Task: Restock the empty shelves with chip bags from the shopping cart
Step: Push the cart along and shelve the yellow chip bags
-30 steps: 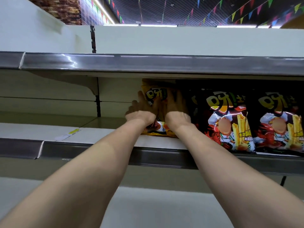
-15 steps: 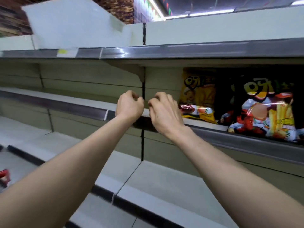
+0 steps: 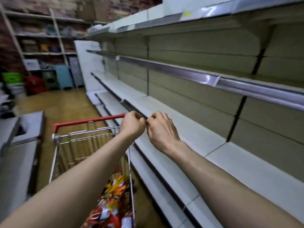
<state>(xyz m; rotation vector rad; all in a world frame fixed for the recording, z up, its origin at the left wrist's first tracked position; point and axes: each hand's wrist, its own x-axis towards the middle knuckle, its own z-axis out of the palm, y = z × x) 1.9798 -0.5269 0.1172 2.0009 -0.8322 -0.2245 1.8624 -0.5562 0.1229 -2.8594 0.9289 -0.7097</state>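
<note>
Turning from the stocked shelf of a moment ago, the view now finds the cart [image 3: 85, 137]. The left hand [image 3: 132, 125] and right hand [image 3: 162, 129] hover curled, empty. Chip bags [image 3: 113, 203] lie heaped inside, lengthwise along its right wall.

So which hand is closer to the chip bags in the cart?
Probably the left hand: it is on the shopping cart side, above where the chip bags lie. The right hand is over the empty shelf. Both look empty.
</note>
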